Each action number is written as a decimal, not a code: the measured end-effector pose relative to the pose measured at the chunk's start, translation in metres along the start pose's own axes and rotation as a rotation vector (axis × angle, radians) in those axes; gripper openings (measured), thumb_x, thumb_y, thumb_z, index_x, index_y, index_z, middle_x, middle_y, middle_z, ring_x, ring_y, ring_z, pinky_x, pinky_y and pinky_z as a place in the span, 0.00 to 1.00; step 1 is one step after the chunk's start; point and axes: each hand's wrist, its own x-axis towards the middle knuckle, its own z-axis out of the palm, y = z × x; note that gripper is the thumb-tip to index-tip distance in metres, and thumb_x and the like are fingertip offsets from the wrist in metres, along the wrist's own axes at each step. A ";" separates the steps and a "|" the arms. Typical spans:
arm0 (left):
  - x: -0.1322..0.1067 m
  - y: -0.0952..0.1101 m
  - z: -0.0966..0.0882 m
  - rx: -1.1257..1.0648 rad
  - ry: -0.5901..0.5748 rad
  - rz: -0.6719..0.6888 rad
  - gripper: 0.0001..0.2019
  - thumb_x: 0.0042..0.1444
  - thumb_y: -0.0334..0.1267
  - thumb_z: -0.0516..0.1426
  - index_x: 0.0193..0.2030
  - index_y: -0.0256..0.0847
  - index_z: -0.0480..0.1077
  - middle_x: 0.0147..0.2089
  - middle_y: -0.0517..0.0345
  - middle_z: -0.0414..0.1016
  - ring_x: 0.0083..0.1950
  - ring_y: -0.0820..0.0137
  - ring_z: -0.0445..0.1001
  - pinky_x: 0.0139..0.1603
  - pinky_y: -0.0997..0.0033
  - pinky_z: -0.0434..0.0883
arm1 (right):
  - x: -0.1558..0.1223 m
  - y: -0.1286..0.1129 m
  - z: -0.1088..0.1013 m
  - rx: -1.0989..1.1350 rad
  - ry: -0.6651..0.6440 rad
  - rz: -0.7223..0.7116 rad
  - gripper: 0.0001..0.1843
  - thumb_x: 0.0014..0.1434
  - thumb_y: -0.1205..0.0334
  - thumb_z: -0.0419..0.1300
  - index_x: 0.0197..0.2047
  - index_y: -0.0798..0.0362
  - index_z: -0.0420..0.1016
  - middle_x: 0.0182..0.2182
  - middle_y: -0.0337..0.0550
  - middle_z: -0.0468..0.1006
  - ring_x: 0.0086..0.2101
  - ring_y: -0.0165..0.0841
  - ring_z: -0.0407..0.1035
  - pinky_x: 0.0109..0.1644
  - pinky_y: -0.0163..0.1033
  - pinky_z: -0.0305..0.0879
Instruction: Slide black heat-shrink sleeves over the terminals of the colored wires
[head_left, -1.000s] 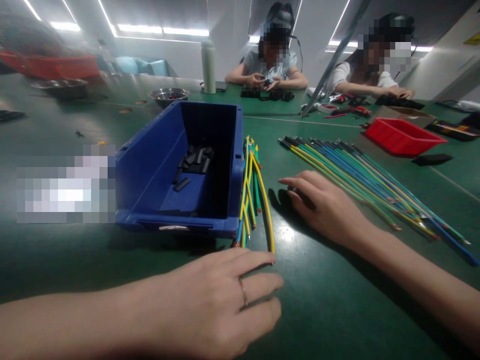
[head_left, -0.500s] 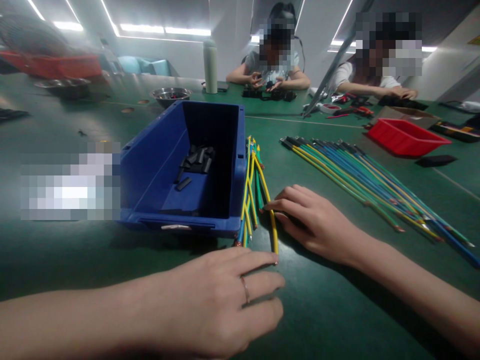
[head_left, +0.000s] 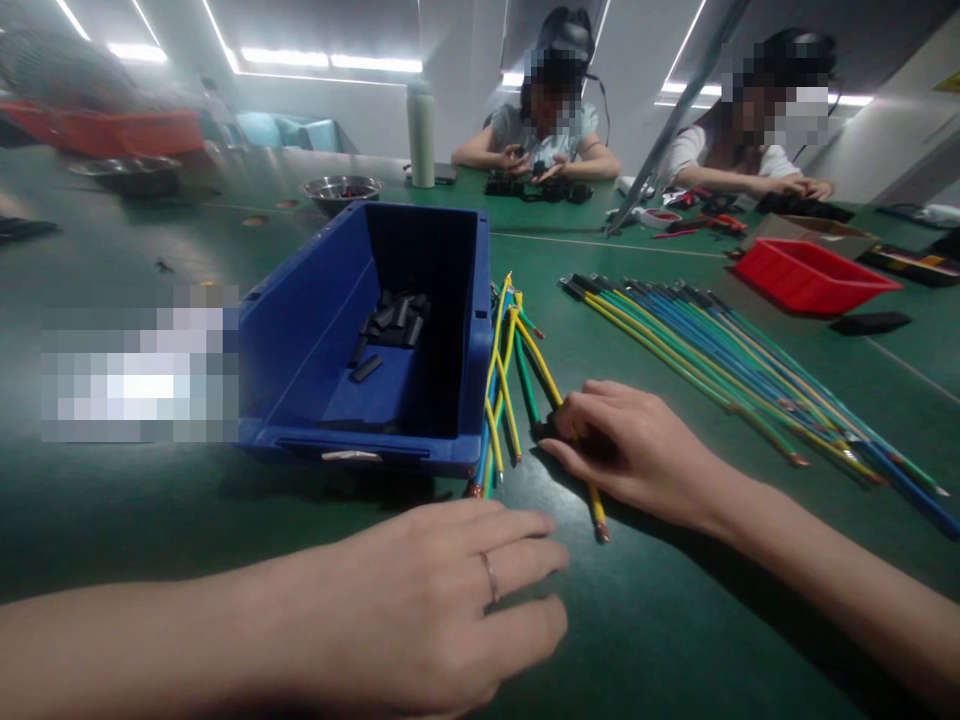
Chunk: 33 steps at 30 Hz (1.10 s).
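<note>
Beside blue bin (head_left: 292,325), right hand (head_left: 634,445) gripping slanted yellow wire (head_left: 543,368), copper end (head_left: 602,532) pointing to near right, left hand (head_left: 457,590) spread.

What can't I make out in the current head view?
All in the head view:
- Middle stretch of the yellow cable: hidden by the curled right hand.
- Anything under the left hand: hidden by the hand itself.
- Left forearm, far end: cut off by the left edge.
- Red crate, upper left: details blurred.
- Steel bowl: contents too small to identify.
</note>
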 end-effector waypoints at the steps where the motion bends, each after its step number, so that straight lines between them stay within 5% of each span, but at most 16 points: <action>1: 0.000 0.000 0.000 0.002 0.002 -0.001 0.15 0.74 0.36 0.57 0.62 0.34 0.75 0.67 0.44 0.81 0.71 0.55 0.76 0.72 0.58 0.74 | -0.001 -0.001 0.000 0.041 0.003 0.038 0.15 0.72 0.57 0.60 0.33 0.47 0.64 0.26 0.37 0.72 0.25 0.31 0.63 0.32 0.37 0.57; 4: 0.000 0.000 -0.002 0.002 0.012 0.000 0.14 0.75 0.35 0.56 0.61 0.34 0.74 0.66 0.46 0.81 0.70 0.56 0.76 0.71 0.59 0.74 | -0.001 -0.004 -0.002 0.160 0.028 0.172 0.02 0.67 0.61 0.61 0.41 0.48 0.71 0.27 0.34 0.73 0.24 0.29 0.63 0.29 0.35 0.57; 9: 0.001 -0.001 -0.002 -0.009 0.014 0.007 0.14 0.74 0.35 0.55 0.61 0.34 0.74 0.64 0.45 0.82 0.67 0.55 0.77 0.66 0.58 0.75 | 0.002 -0.009 -0.011 0.396 -0.058 0.409 0.16 0.64 0.61 0.60 0.55 0.51 0.74 0.25 0.32 0.76 0.24 0.31 0.68 0.31 0.37 0.62; 15: 0.002 0.000 -0.002 0.003 0.008 -0.001 0.14 0.74 0.35 0.55 0.61 0.34 0.74 0.65 0.45 0.81 0.67 0.55 0.77 0.67 0.58 0.74 | 0.005 -0.002 -0.017 0.781 -0.199 0.489 0.13 0.68 0.51 0.64 0.48 0.52 0.78 0.31 0.42 0.84 0.33 0.36 0.79 0.39 0.40 0.73; 20: 0.004 0.000 -0.003 -0.023 -0.034 -0.019 0.14 0.74 0.34 0.57 0.61 0.34 0.74 0.65 0.45 0.81 0.66 0.56 0.76 0.67 0.59 0.74 | 0.006 -0.001 -0.016 0.975 -0.171 0.508 0.18 0.67 0.45 0.72 0.43 0.51 0.78 0.33 0.43 0.85 0.36 0.35 0.80 0.43 0.39 0.73; 26: 0.006 -0.002 -0.002 -0.052 -0.022 -0.002 0.14 0.74 0.34 0.54 0.60 0.33 0.74 0.63 0.44 0.81 0.63 0.55 0.77 0.65 0.59 0.75 | 0.006 0.002 -0.015 0.993 -0.143 0.602 0.25 0.58 0.45 0.78 0.49 0.51 0.80 0.30 0.36 0.77 0.29 0.28 0.66 0.34 0.34 0.61; 30: 0.005 0.000 0.000 -0.047 0.001 -0.009 0.13 0.74 0.34 0.55 0.60 0.33 0.74 0.63 0.45 0.81 0.64 0.56 0.77 0.66 0.59 0.74 | 0.007 0.001 -0.017 0.940 -0.167 0.610 0.28 0.56 0.52 0.77 0.58 0.50 0.81 0.29 0.34 0.73 0.29 0.29 0.64 0.34 0.35 0.62; 33: 0.003 0.001 0.001 -0.049 0.005 -0.011 0.14 0.74 0.34 0.55 0.61 0.34 0.74 0.64 0.45 0.81 0.66 0.56 0.77 0.66 0.59 0.74 | 0.006 0.002 -0.018 0.913 -0.180 0.581 0.22 0.55 0.53 0.76 0.52 0.51 0.85 0.28 0.35 0.73 0.29 0.29 0.63 0.32 0.35 0.61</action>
